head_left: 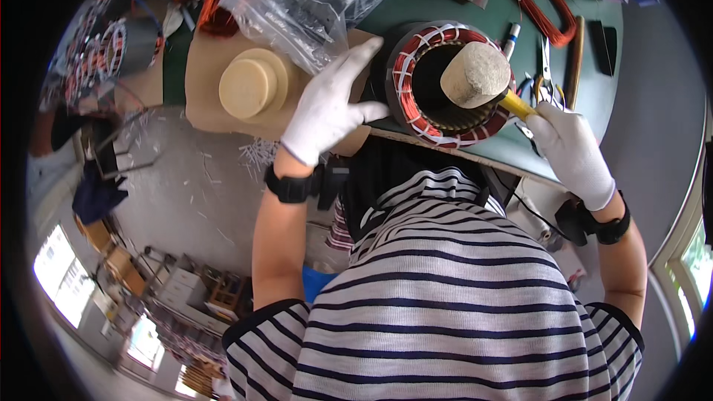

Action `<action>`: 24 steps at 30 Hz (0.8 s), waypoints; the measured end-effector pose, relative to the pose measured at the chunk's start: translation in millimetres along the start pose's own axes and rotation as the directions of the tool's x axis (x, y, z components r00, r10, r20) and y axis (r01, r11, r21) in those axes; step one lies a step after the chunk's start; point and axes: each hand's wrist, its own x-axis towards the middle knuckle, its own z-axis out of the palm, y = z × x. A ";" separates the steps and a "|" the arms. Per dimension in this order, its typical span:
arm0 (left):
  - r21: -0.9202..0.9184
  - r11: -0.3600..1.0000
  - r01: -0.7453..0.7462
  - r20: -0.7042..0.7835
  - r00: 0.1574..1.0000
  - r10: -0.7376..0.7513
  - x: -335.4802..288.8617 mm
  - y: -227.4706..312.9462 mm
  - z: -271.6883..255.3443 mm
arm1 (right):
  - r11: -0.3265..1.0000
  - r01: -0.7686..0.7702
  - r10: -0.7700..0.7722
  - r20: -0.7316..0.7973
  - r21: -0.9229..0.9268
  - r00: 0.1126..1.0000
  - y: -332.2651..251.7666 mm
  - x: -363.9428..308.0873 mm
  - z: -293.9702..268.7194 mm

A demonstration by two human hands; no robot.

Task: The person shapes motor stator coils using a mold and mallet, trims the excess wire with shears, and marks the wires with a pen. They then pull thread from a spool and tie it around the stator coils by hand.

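A motor stator [405, 78] stands at the table's near edge, its red-brown copper windings laced with white cord into a ring around a dark bore. My right hand [570, 150], in a white glove, is closed around the yellow handle of a mallet [475, 76]. The mallet's pale, worn head hangs over the stator's opening and hides part of it. Beside the stator's left side, my white-gloved left hand [333, 108] is open, fingers stretched and thumb apart. Whether it touches the stator I cannot tell. Left of that hand is a cream-coloured stepped round block [249, 87] on brown cardboard [204, 59].
Clear plastic bags [297, 4] lie beyond my left hand. On the green tabletop [605, 93] at right are scissors [547, 63], a wooden rod [576, 63] and a red-brown wire coil [546, 11]. More wound parts [111, 48] sit at far left; white scraps [258, 154] litter the floor.
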 end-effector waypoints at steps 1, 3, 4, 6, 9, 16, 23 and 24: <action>-0.001 0.999 0.052 -0.086 0.995 -0.052 -11.5 0.8 10.2 | 1.000 0.022 -0.022 -0.006 -0.012 1.000 1.8 6.6 -8.0; 0.007 0.990 0.140 -0.204 0.970 -0.135 -47.4 27.9 46.8 | 0.961 0.274 -0.277 -0.114 -0.046 0.954 21.0 11.8 -29.4; 0.046 0.987 0.153 -0.280 0.951 -0.134 -54.3 39.1 65.1 | 0.921 0.379 -0.387 -0.092 -0.094 0.918 19.3 22.3 -53.8; 0.004 0.976 0.216 -0.416 0.888 -0.195 -55.6 51.6 105.5 | 0.900 -0.055 0.128 -0.140 0.432 0.982 7.7 28.4 -65.1; -0.138 0.954 0.265 -0.498 0.815 -0.298 -36.9 61.2 127.3 | 0.883 0.463 -0.464 -0.310 -0.082 0.830 61.8 19.2 -8.6; -0.022 0.972 0.234 -0.529 0.822 -0.210 -47.0 53.8 124.5 | 0.839 0.528 -0.532 0.009 -0.133 0.847 24.5 52.3 -50.0; -0.087 0.971 0.222 -0.438 0.867 -0.237 -45.7 45.0 115.8 | 0.809 0.516 -0.441 0.290 -0.283 0.850 13.3 40.9 -46.5; -0.142 0.953 0.267 -0.395 0.867 -0.302 -46.6 55.9 105.2 | 0.773 0.539 -0.439 0.331 -0.335 0.835 3.4 50.7 -53.4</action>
